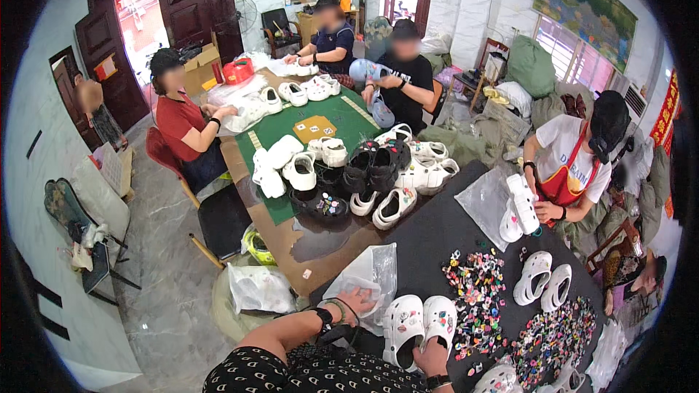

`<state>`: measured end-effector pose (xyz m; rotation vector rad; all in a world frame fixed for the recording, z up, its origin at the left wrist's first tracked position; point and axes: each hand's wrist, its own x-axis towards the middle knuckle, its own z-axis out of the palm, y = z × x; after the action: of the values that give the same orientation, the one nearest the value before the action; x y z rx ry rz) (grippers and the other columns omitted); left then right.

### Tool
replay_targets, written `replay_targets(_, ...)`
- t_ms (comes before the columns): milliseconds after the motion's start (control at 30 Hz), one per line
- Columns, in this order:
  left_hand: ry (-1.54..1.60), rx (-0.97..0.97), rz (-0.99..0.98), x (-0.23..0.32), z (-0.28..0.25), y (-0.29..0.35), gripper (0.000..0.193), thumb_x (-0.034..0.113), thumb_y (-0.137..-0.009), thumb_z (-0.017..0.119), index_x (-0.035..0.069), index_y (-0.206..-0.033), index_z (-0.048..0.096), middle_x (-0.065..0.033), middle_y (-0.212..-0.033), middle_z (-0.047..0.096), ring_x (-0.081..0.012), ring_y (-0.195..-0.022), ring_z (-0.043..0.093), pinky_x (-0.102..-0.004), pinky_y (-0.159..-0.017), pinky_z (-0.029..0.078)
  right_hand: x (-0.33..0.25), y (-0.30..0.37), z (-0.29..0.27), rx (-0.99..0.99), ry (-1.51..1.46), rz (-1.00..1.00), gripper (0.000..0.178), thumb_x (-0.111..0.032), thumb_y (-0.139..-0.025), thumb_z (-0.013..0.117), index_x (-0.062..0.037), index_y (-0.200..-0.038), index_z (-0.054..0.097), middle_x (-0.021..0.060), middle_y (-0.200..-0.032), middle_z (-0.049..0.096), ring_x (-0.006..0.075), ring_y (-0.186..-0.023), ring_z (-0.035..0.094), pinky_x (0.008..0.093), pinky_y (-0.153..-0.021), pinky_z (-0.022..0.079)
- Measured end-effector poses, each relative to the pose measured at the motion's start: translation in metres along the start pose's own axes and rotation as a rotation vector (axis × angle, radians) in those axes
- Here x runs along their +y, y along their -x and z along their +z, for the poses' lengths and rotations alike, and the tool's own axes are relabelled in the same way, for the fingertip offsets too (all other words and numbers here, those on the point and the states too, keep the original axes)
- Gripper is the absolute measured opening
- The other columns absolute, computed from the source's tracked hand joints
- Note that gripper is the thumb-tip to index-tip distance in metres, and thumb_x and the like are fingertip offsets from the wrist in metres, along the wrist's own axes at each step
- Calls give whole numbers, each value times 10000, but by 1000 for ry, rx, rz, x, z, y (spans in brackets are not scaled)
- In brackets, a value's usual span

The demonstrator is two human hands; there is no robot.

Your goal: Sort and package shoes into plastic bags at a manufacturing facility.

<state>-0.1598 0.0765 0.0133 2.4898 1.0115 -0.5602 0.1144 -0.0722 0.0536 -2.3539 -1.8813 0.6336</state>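
Note:
My left hand (354, 302) lies with fingers spread on a clear plastic bag (378, 269) at the near edge of the dark table. Just right of it, a pair of white clogs with small charms stands side by side: a left clog (403, 324) and a right clog (441, 314). At the heel opening of the right clog, my right hand (433, 356) grips its rim, with some fingers hidden. Loose colourful shoe charms (477, 298) lie heaped right of the pair, and a second heap of charms (553, 338) spreads farther right.
Another pair of white clogs (542, 278) sits between the charm heaps. Across the table at right, a person in a red apron (571, 182) handles white clogs. White and black clogs (371, 167) crowd the adjoining green-topped table (284, 131), where several people work. A black chair (226, 222) stands at left.

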Motion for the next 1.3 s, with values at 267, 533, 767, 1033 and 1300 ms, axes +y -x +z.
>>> replay_targets(267, 322, 496, 76, -60, 8, 0, 339, 57, -747, 538, 94, -1081, 578, -169, -965, 543, -380, -923, 543, -395, -812, 463, -14, -16, 6, 165, -311, 109, 451, -321, -687, 693, 50, -850, 495, 215, -703, 618, 402, -682, 615, 460, -629, 486)
replay_targets(533, 447, 1011, -215, -134, -110, 57, 330, -31, -638, 539, 107, -915, 654, -193, -1057, 495, -383, -967, 502, -415, -830, 430, -44, -21, 15, 161, -231, 195, 545, -380, -671, 713, 98, -862, 531, 271, -781, 617, 416, -757, 611, 467, -675, 485)
replay_targets(767, 204, 1198, -370, -241, -178, 78, 327, -42, -638, 530, 129, -850, 711, -161, -898, 519, -336, -876, 526, -384, -727, 444, -66, -14, -2, 128, -210, 279, 449, -384, -760, 644, 54, -791, 549, 247, -718, 607, 410, -721, 609, 482, -641, 470)
replay_targets(1033, 418, 1499, -335, -347, -202, 26, 328, -45, -639, 507, 73, -879, 698, -163, -865, 536, -340, -828, 531, -399, -755, 440, -86, -22, -10, 192, -197, 309, 532, -484, -828, 559, 37, -729, 513, 273, -661, 577, 456, -671, 571, 506, -628, 444)
replay_targets(1300, 446, 1298, -31, -302, -236, -114, 251, -16, -706, 514, 124, -793, 703, -140, -867, 510, -330, -832, 555, -403, -735, 462, -86, -21, 1, 136, -76, 382, 546, -516, -824, 533, 28, -842, 579, 279, -801, 617, 445, -777, 597, 499, -713, 458)
